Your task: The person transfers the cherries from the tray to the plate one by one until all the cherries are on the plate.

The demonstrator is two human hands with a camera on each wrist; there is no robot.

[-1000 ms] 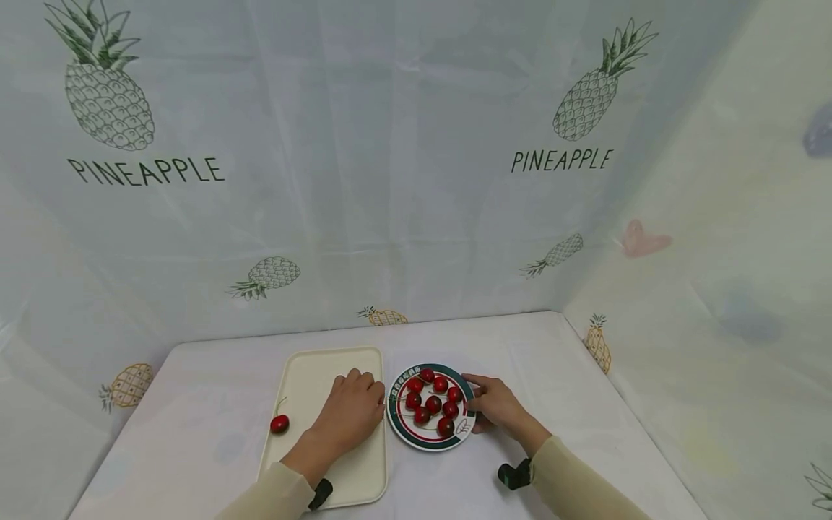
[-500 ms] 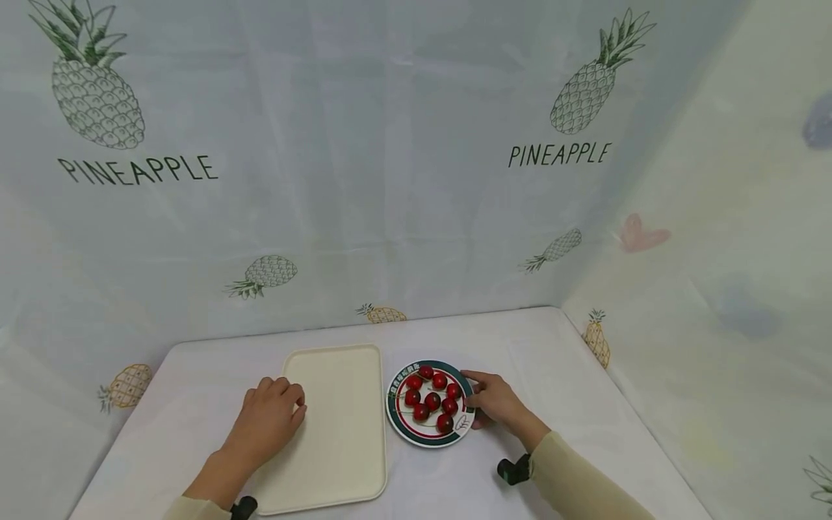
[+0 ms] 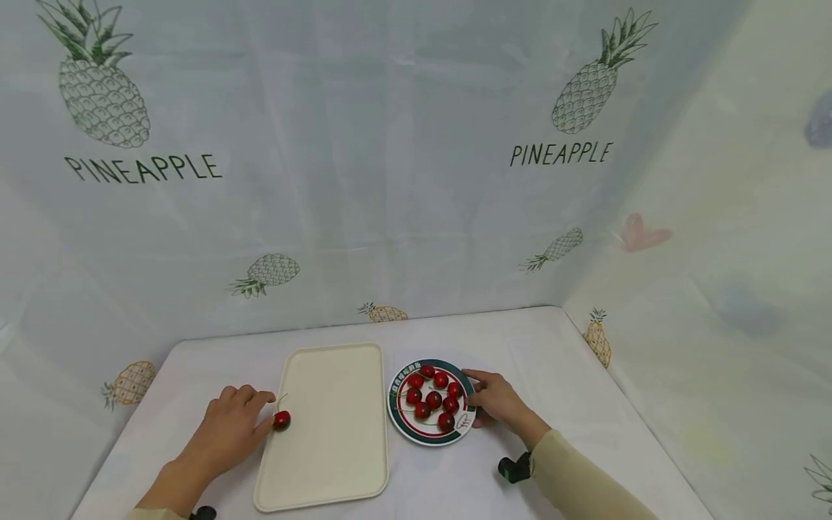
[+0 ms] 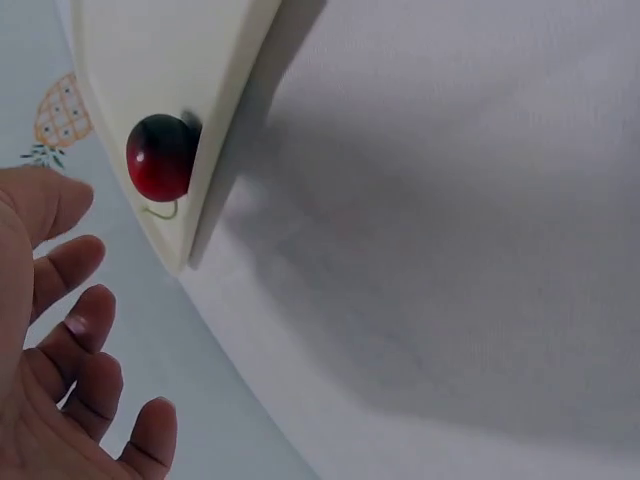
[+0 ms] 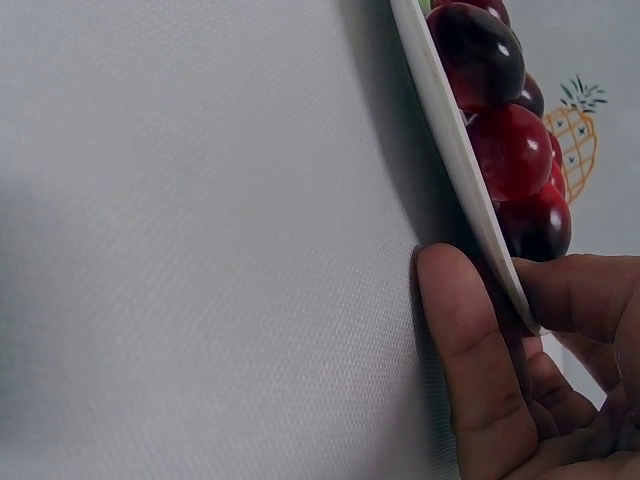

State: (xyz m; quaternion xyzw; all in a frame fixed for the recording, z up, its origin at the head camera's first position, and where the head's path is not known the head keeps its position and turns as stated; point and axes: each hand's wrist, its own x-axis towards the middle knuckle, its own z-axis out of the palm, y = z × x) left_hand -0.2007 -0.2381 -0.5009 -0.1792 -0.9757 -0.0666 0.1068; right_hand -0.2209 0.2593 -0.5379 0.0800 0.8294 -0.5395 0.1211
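A single dark red cherry (image 3: 282, 420) with a green stem lies by the left edge of the cream tray (image 3: 334, 426). My left hand (image 3: 224, 433) is just left of it, thumb and forefinger on either side in the head view. In the left wrist view a gap shows between the loosely bent fingers (image 4: 75, 265) and the cherry (image 4: 162, 158). My right hand (image 3: 502, 404) holds the right rim of a round plate (image 3: 416, 435) with a green band, thumb and fingers on opposite faces of the rim. Several cherries (image 3: 433, 399) lie on that plate.
Tray and plate stand side by side on a white-covered table (image 3: 520, 347), a narrow gap between them. Behind and to the right hangs a pale curtain (image 3: 403, 180) printed with pineapples. Each wrist carries a small black device (image 3: 515, 468).
From the tray's right side my left hand has moved left across it, briefly hiding the lone cherry, to just beyond the left edge. The right hand and plate have stayed put.
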